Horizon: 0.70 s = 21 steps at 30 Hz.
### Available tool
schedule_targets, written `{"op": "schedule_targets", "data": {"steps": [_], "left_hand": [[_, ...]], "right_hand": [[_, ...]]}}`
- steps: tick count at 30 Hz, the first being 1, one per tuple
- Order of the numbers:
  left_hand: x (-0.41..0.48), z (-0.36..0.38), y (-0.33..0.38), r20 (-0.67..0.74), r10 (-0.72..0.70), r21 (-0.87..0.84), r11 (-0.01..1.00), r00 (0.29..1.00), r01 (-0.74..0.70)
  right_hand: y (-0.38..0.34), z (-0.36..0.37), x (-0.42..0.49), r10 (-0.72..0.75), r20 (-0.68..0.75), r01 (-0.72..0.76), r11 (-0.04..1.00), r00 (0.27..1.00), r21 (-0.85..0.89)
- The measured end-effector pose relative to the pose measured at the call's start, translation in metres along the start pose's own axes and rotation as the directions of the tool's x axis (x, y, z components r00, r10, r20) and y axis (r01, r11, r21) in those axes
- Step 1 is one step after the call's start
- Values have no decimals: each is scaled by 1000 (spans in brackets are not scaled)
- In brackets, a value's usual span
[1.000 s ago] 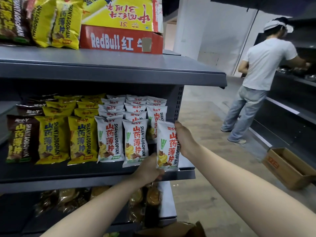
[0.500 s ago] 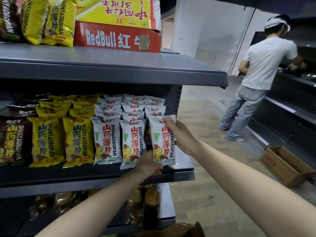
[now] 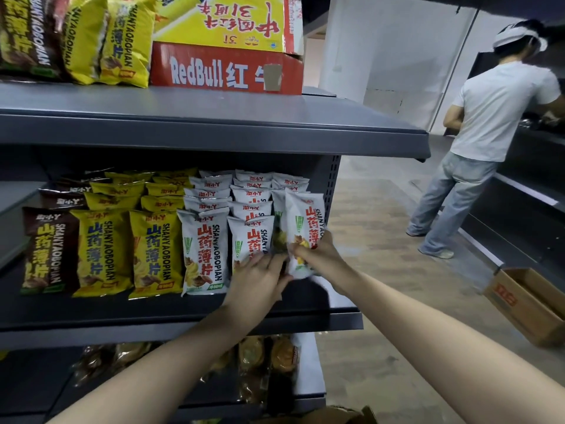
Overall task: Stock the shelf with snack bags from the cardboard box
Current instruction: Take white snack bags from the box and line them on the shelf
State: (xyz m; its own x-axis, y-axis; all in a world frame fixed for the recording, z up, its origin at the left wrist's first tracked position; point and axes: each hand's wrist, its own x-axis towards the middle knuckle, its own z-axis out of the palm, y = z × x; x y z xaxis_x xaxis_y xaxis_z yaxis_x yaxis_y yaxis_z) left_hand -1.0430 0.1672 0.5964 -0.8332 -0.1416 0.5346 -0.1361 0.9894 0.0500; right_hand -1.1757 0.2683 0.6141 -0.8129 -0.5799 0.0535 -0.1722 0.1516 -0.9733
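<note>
The right hand [image 3: 318, 255] grips the white snack bag [image 3: 305, 221] low while the flat left hand [image 3: 260, 280] braces the neighbouring bag [image 3: 249, 240], so it should settle upright and flush at the shelf [image 3: 153, 330] row's right end.

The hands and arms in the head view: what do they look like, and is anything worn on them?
The left hand and right hand are bare: no gloves or watch show. The left forearm and right forearm are also bare, with no sleeve in view.
</note>
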Motion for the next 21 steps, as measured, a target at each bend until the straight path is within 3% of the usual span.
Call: {"op": "schedule_targets", "data": {"steps": [2, 6, 14, 21], "left_hand": [[-4, -5, -14, -125, 86, 170, 983, 988, -64], [-12, -7, -46, 46, -41, 370, 929, 998, 21], [-11, 0, -63, 160, -37, 443, 896, 986, -38], [0, 7, -67, 210, -80, 451, 892, 975, -23]], "right_hand": [[7, 1, 15, 38, -111, -45, 997, 993, -60], [18, 8, 28, 113, -186, -142, 978, 976, -153], [33, 36, 24, 23, -137, -68, 939, 990, -336], [39, 54, 27, -29, -278, -86, 916, 960, -391]]}}
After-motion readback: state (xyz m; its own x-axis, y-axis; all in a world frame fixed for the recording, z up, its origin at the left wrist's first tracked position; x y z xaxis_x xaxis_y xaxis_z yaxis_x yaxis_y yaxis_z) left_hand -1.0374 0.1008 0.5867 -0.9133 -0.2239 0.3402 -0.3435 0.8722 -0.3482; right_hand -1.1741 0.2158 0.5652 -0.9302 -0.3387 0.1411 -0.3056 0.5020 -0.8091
